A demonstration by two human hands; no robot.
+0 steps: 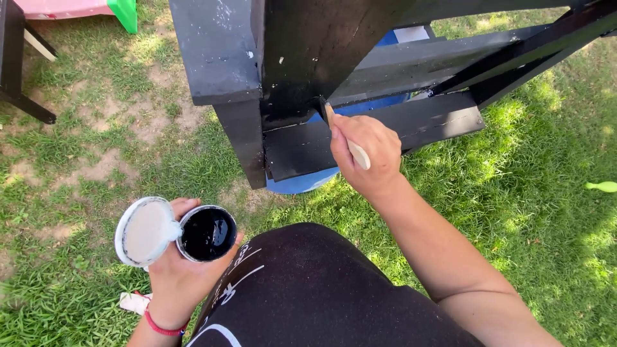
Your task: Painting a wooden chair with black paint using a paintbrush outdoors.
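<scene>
- The left hand (177, 266) is cupped under a small round can (207, 233), fingers wrapped around its side, holding it level above the grass (77, 148).
- The can is open and filled nearly to the rim with glossy black paint.
- Its lid (145, 231), round and pale with a white rim, stands tilted just left of the can, touching its edge and pinned by the same hand; the inner face shows, off-white.
- A red band (160, 326) circles the left wrist; below it a small white scrap (134, 302) lies on the grass.
- The right hand (366, 157) is closed in a fist around a brush (340, 138) with a pale wooden handle; the handle end sticks out between the fingers.
- The dark brush head touches the black wooden frame (302, 64), where an upright board meets a lower flat board.
- The frame is coated black, with a few bare pale specks.
- Something blue (302, 183) shows beneath and behind the frame.
- At top left lies a pink and green object (96, 8), beside a black leg (19, 64).
- At far right, a small light green thing (603, 186) lies on the grass.
</scene>
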